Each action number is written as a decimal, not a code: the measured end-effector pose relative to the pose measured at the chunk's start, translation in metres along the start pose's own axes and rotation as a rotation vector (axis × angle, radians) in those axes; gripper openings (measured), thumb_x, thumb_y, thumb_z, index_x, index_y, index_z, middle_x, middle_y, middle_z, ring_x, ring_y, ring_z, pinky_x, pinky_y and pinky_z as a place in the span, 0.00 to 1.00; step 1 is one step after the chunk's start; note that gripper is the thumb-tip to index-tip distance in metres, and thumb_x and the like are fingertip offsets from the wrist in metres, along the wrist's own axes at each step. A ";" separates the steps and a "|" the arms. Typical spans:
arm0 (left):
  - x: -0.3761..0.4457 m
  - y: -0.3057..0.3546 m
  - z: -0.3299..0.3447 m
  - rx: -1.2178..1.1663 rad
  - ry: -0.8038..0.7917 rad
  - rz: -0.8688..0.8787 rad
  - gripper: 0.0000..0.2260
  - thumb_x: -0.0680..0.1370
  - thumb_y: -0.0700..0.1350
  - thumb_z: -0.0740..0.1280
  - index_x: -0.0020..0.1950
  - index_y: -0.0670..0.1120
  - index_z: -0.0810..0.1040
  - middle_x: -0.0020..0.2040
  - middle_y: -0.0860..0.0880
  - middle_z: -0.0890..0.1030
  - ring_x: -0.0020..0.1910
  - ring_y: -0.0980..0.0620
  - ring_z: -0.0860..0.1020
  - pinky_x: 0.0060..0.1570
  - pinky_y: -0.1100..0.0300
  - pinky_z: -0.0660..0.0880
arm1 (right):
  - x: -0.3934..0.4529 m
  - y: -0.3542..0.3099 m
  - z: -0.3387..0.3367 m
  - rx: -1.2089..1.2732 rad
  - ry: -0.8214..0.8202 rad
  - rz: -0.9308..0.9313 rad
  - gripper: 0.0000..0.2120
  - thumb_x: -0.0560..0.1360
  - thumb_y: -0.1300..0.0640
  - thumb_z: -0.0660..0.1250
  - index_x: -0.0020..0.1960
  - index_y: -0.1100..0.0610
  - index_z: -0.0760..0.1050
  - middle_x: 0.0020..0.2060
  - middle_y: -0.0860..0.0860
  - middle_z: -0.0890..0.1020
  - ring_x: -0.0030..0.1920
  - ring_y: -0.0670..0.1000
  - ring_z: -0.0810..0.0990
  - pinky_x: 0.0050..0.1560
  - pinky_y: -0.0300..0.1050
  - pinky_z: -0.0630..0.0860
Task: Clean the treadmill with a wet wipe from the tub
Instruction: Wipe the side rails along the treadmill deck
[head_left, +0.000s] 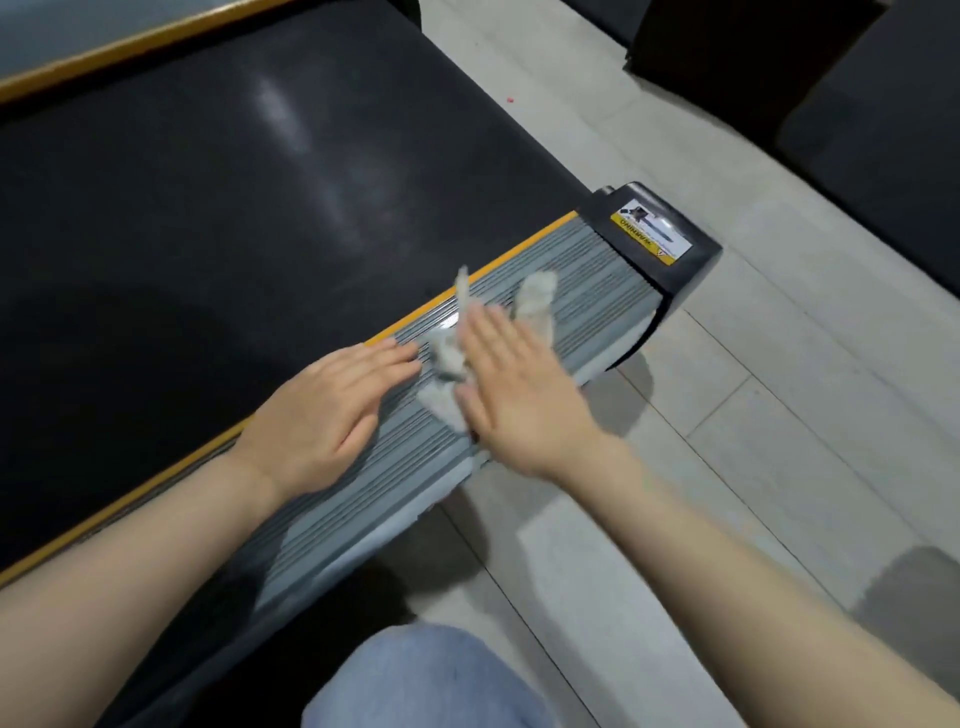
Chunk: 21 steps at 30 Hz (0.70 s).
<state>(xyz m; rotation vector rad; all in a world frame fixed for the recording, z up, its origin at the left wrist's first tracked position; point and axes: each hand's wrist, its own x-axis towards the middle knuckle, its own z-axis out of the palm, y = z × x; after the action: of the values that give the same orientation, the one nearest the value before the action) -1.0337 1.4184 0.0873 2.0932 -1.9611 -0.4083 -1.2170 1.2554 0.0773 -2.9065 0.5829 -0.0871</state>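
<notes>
Wipe (448, 364) lies crumpled on the rail (571, 291), near its end cap (655, 234); limp, light, probably damp; best pressed flat; left hand (332, 410) flat beside it; right hand (511, 384) flat, fingers straight, touching it.

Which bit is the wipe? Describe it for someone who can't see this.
Find the black treadmill belt, then the grey ribbed side rail along its yellow-edged side. The wet wipe lies crumpled there between both hands, the only pale, soft, rumpled thing on the hard ridges.

A crumpled grey-white wipe (448, 358), blurred and seemingly twisted, lies on the treadmill's (208, 208) ribbed grey side rail, near its rear end cap.
</notes>
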 end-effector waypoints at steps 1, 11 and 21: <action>0.001 0.000 -0.001 0.000 -0.020 -0.014 0.27 0.77 0.45 0.53 0.77 0.50 0.66 0.77 0.55 0.65 0.77 0.59 0.59 0.78 0.58 0.54 | -0.014 -0.018 0.001 0.012 -0.023 -0.113 0.30 0.83 0.46 0.49 0.78 0.63 0.56 0.78 0.59 0.58 0.78 0.57 0.54 0.78 0.52 0.45; 0.003 -0.005 0.002 -0.038 0.026 -0.050 0.26 0.76 0.43 0.54 0.76 0.45 0.67 0.76 0.49 0.67 0.76 0.52 0.63 0.78 0.58 0.54 | -0.023 0.003 -0.003 0.015 -0.040 0.214 0.32 0.84 0.43 0.44 0.79 0.63 0.50 0.79 0.60 0.49 0.79 0.56 0.45 0.79 0.54 0.44; 0.001 -0.012 0.001 -0.190 0.257 -0.140 0.22 0.76 0.38 0.54 0.69 0.42 0.72 0.66 0.45 0.75 0.67 0.48 0.70 0.72 0.54 0.64 | -0.016 0.024 -0.003 0.051 -0.006 0.421 0.33 0.81 0.42 0.42 0.80 0.61 0.50 0.79 0.58 0.52 0.79 0.57 0.49 0.79 0.55 0.45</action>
<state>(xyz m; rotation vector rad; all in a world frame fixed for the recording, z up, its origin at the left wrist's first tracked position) -1.0224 1.4179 0.0819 2.0524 -1.5759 -0.3194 -1.2415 1.2395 0.0755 -2.6676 1.1544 -0.0358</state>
